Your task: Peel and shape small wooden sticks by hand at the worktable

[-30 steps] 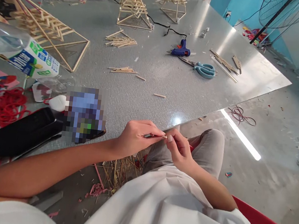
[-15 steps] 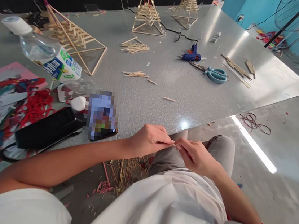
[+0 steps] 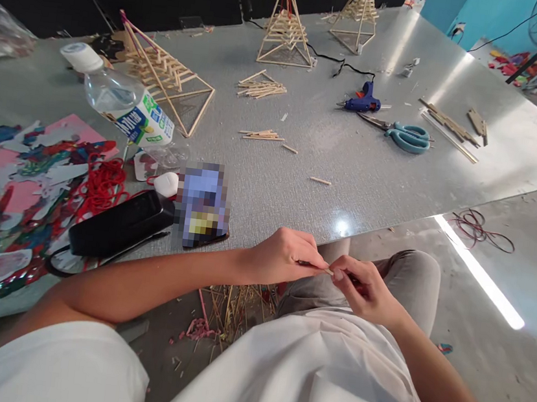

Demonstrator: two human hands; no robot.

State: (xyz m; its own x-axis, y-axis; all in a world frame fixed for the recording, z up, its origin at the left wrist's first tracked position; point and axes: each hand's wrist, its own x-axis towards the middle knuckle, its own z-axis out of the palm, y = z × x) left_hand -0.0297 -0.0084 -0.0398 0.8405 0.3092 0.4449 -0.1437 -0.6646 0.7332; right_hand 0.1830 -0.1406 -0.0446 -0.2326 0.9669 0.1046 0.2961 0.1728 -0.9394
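Observation:
Over my lap, just below the edge of the grey table [image 3: 360,173], my left hand [image 3: 281,256] and my right hand [image 3: 360,289] meet fingertip to fingertip. Both pinch a short thin wooden stick [image 3: 326,271] between thumb and fingers. The stick is mostly hidden by the fingers. Loose cut sticks [image 3: 261,135] lie on the table ahead, with another small pile [image 3: 260,86] farther back.
Stick pyramids [image 3: 287,30] [image 3: 166,77] [image 3: 360,13] stand on the table. A blue glue gun [image 3: 363,100] and teal scissors [image 3: 406,136] lie at the right. A water bottle [image 3: 124,102], black case [image 3: 115,231], phone [image 3: 202,206], red cord [image 3: 104,184] and coloured paper scraps sit left. Stick offcuts [image 3: 231,304] litter the floor.
The view has swung left and lifted, so more of the left side of the table shows. Both hands stay together pinching the stick, shifted slightly lower and to the right in view.

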